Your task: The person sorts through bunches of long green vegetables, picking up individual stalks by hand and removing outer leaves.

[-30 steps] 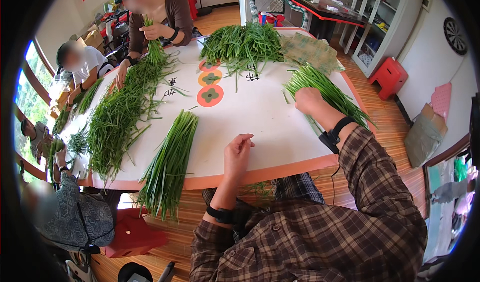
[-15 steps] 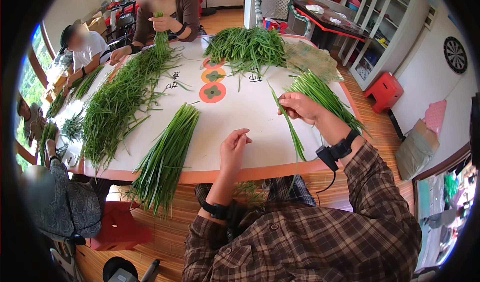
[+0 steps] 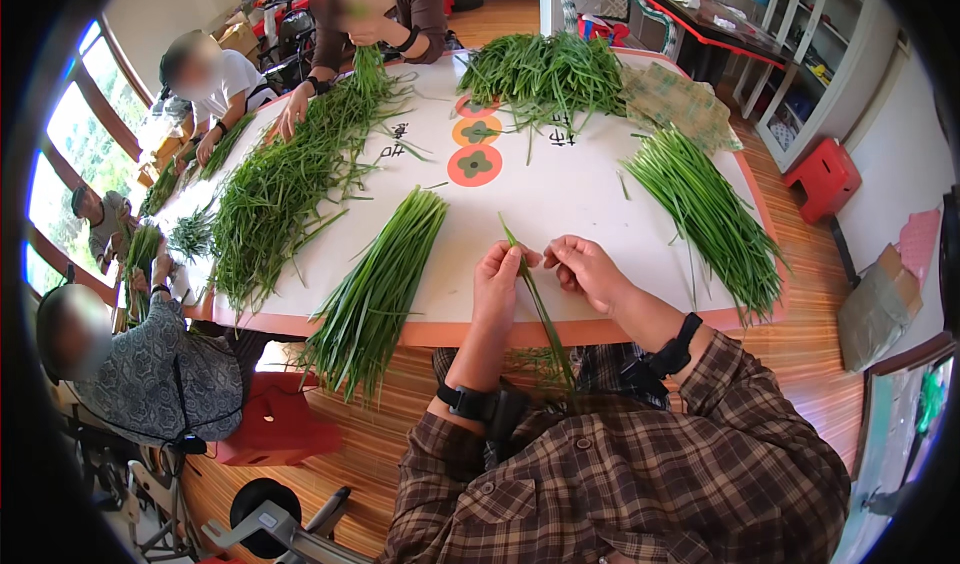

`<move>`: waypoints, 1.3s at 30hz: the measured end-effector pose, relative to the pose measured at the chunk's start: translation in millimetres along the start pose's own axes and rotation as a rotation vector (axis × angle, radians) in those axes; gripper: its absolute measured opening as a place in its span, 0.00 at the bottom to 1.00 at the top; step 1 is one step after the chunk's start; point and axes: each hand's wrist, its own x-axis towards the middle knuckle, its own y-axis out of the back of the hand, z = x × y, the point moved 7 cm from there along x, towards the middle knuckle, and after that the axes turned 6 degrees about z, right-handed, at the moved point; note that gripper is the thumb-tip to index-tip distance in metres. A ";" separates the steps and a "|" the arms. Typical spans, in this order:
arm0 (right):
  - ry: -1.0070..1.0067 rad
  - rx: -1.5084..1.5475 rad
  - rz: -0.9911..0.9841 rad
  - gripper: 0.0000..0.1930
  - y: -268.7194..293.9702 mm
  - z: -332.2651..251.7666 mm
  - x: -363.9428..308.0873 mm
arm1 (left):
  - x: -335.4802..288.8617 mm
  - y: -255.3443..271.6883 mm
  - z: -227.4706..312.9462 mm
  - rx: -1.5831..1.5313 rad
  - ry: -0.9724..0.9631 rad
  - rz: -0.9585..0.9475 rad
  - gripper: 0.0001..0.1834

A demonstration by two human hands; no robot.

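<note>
Near the table's front edge, my left hand (image 3: pixel 495 279) is closed around a few garlic chives (image 3: pixel 545 326). Their long green blades hang toward my lap, and one end pokes up above the fingers. My right hand (image 3: pixel 585 272) is close beside it, thumb and fingers pinched together. Whether something small is between them cannot be made out. Left of my hands, a neat bundle of garlic chives (image 3: pixel 385 289) lies partly over the edge. To the right is another neat bundle (image 3: pixel 705 219), its pale ends pointing away from me.
A loose heap of chives (image 3: pixel 285 189) stretches along the table's left, and another pile (image 3: pixel 545 74) lies at the back beside a greenish mat (image 3: pixel 680 106). Co-workers handle greens on the left and far sides. A red stool (image 3: pixel 825 179) stands on the right.
My right hand has come left from the right bundle to my left hand. The chives it held are now in my left hand, which has closed. The view has shifted too.
</note>
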 end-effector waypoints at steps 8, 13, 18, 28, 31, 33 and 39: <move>0.117 0.003 -0.038 0.09 1.3 -9.4 4.4 | -10.4 -23.3 -2.3 0.554 0.052 -0.202 0.09; 0.138 0.255 0.102 0.09 24.3 -12.4 15.7 | -10.1 -27.3 -1.8 0.628 0.051 -0.223 0.11; 0.109 0.479 0.211 0.11 47.2 -21.1 26.4 | -6.1 -21.9 -0.2 0.465 0.115 -0.213 0.12; 0.139 0.025 0.076 0.08 20.5 -13.9 10.5 | -16.5 -25.9 13.3 0.695 -0.126 -0.192 0.09; 0.165 0.110 0.143 0.09 22.0 -19.7 9.7 | -18.4 -26.3 15.9 0.690 -0.113 -0.176 0.07; 0.223 0.260 0.195 0.10 28.5 -27.0 13.2 | -19.7 -24.4 21.9 0.702 -0.170 -0.131 0.07; 0.108 -0.054 -0.013 0.07 4.1 -20.5 -2.3 | -19.8 -25.8 21.4 0.702 -0.157 -0.135 0.06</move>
